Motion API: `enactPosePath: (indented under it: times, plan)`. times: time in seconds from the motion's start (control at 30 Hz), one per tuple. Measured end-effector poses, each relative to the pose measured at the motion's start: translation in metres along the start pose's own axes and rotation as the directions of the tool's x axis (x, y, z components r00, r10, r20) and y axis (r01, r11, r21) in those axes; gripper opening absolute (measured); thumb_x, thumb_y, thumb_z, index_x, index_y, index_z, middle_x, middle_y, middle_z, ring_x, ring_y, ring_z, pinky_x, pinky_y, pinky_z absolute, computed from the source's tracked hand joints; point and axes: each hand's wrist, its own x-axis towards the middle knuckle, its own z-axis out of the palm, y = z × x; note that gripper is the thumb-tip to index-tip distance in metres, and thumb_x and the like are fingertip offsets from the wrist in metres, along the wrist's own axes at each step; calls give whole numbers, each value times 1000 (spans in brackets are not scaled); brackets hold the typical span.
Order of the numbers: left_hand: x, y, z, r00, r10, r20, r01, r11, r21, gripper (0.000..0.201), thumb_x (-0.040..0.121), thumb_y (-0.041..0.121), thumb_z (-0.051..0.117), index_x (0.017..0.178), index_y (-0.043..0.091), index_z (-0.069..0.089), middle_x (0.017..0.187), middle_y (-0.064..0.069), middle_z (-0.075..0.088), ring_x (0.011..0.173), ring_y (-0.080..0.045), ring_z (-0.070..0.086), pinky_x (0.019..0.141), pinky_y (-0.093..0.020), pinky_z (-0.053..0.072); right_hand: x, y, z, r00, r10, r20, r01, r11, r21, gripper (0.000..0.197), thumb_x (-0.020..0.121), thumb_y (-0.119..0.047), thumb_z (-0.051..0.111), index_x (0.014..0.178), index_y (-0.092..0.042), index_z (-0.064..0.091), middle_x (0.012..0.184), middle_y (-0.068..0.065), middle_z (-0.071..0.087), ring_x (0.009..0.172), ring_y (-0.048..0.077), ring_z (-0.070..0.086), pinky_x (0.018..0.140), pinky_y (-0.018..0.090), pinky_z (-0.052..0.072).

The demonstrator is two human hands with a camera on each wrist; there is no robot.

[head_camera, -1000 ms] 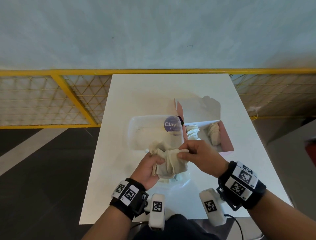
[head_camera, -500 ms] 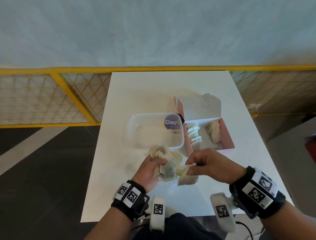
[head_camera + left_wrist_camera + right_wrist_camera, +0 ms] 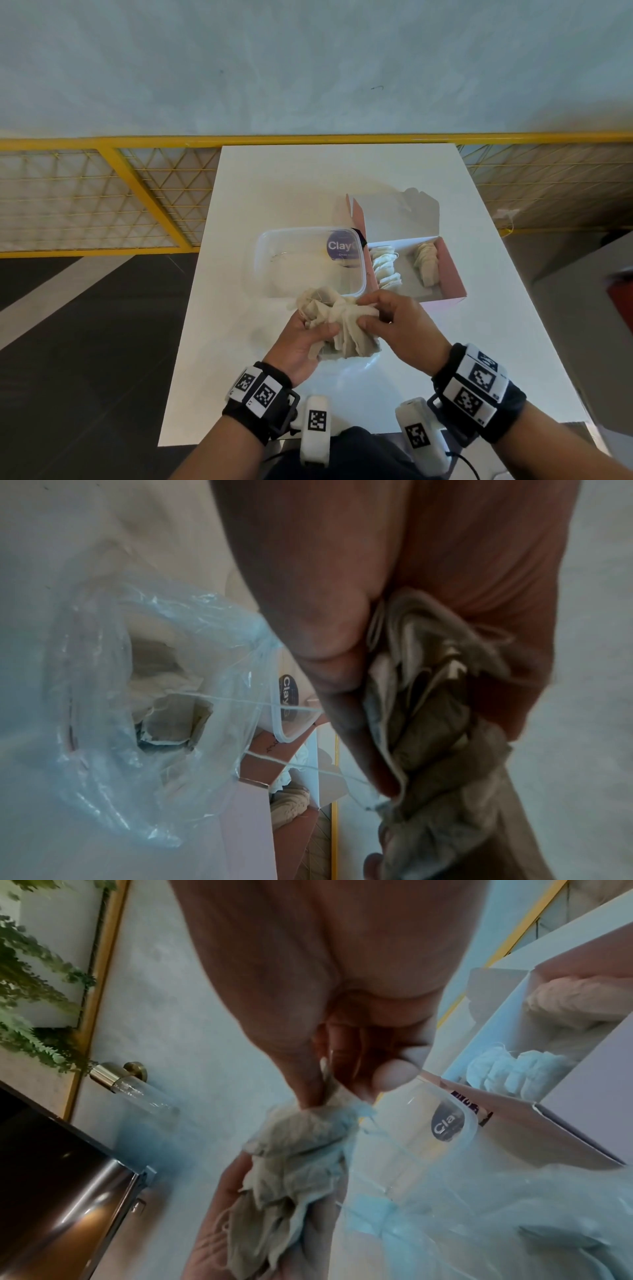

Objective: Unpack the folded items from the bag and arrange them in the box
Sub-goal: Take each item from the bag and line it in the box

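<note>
A bunch of beige folded pouches (image 3: 337,325) is gripped in my left hand (image 3: 303,339) above the table's near middle. My right hand (image 3: 387,320) pinches the bunch's top right edge between thumb and fingers. The right wrist view shows that pinch on the pouches (image 3: 308,1139). In the left wrist view the pouches (image 3: 421,696) sit under my thumb. A clear plastic bag (image 3: 143,710) lies crumpled on the table under my hands, with more pouches inside. The pink box (image 3: 448,270) stands open at the right, holding two rows of pouches (image 3: 385,270).
A clear plastic tub (image 3: 308,263) with a purple label stands left of the box, just beyond my hands. The white table (image 3: 308,192) is bare at the far end. A yellow mesh fence (image 3: 102,192) runs behind it.
My right hand pulled one pouch out to the right, then came back to the bunch and now pinches its top. The left hand kept its hold.
</note>
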Motion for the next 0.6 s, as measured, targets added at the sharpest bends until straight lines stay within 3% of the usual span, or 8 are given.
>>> enactPosePath:
  times: [0.1, 0.17, 0.27, 0.4, 0.5, 0.6]
  plan:
    - [1, -2, 0, 1000, 19, -1, -19, 1000, 10, 29, 72, 1, 72, 100, 9, 66, 89, -11, 71, 79, -23, 68, 68, -34, 54, -1, -1, 3, 1000, -25, -1, 25, 1000, 14, 19, 82, -13, 68, 96, -26, 66, 84, 3, 72, 73, 12, 65, 71, 20, 53]
    - [2, -2, 2, 999, 34, -23, -33, 999, 40, 23, 74, 0, 69, 94, 10, 66, 79, -10, 67, 69, -21, 64, 60, -32, 48, -2, -3, 3, 999, -33, 1, 33, 999, 29, 19, 82, -12, 68, 99, -21, 68, 85, 1, 72, 72, 6, 64, 69, 14, 51]
    - [2, 0, 4, 998, 52, -42, -50, 998, 48, 24, 72, 0, 71, 94, 10, 64, 78, -13, 62, 65, -23, 57, 58, -32, 39, 0, -3, 1, 1000, -19, -9, 19, 999, 51, 22, 81, -14, 69, 102, -21, 68, 88, 0, 72, 81, 13, 67, 75, 20, 53]
    - [2, 3, 7, 999, 52, 4, -52, 998, 30, 25, 74, -9, 62, 97, 0, 56, 76, -9, 67, 63, -18, 64, 52, -25, 48, 1, -3, 2, 998, -60, -9, 59, 997, -49, 15, 81, -16, 69, 94, -23, 70, 80, -5, 71, 68, 1, 60, 66, 11, 46]
    - [1, 4, 8, 999, 46, 13, -46, 999, 15, 36, 75, -9, 66, 108, -4, 54, 90, -16, 68, 77, -25, 68, 64, -33, 55, 2, -2, 2, 997, -68, -44, 65, 996, -69, 13, 79, -14, 71, 75, -25, 64, 70, -6, 66, 62, 4, 55, 61, 12, 45]
    - [0, 6, 10, 1000, 27, 13, -27, 1000, 7, 35, 74, -11, 67, 106, -5, 55, 88, -14, 70, 77, -24, 68, 63, -33, 54, 3, 0, 2, 998, -50, -36, 50, 999, 8, 16, 79, -13, 71, 82, -26, 64, 75, -2, 66, 67, 9, 58, 64, 15, 48]
